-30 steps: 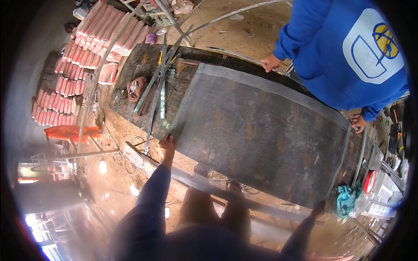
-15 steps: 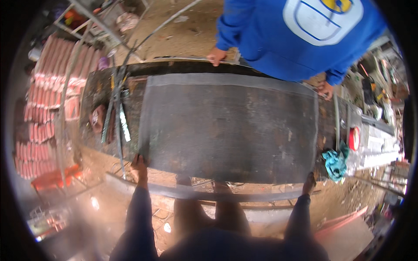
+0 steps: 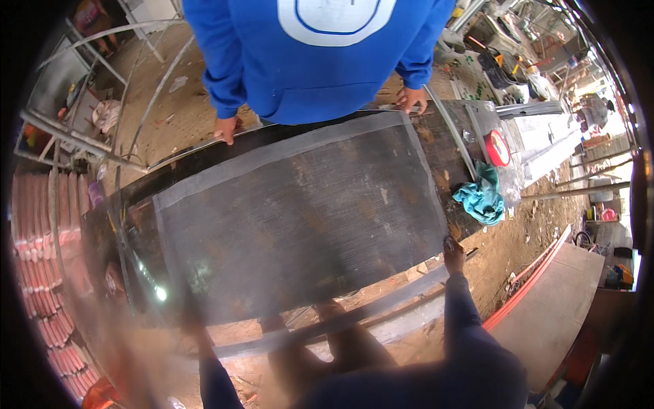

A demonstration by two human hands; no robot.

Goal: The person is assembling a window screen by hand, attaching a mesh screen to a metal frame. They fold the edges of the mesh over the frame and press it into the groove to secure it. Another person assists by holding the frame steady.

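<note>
A large dark mesh panel [image 3: 300,211] with a pale grey border lies across a dark workbench [image 3: 449,157]. A pale metal bar [image 3: 368,310] runs along its near side, above my feet. My right hand [image 3: 453,253] grips the near right end of that bar at the panel's corner. My left hand [image 3: 193,326] is at the near left end, too blurred to show its grip. Across the bench a person in a blue hooded top [image 3: 306,54] holds the far edge with one hand [image 3: 225,128] and the other hand [image 3: 411,99].
A teal cloth [image 3: 482,198] and a red round tin [image 3: 497,147] lie on the bench's right end. Stacked red tiles [image 3: 37,225] fill the left. Thin metal rods [image 3: 122,225] cross the bench's left end. A board [image 3: 552,307] lies on the dirt floor at right.
The view has swung left, so the panel and the person in blue now sit further right and closer. My hands stay at the near corners; the left one has blurred.
</note>
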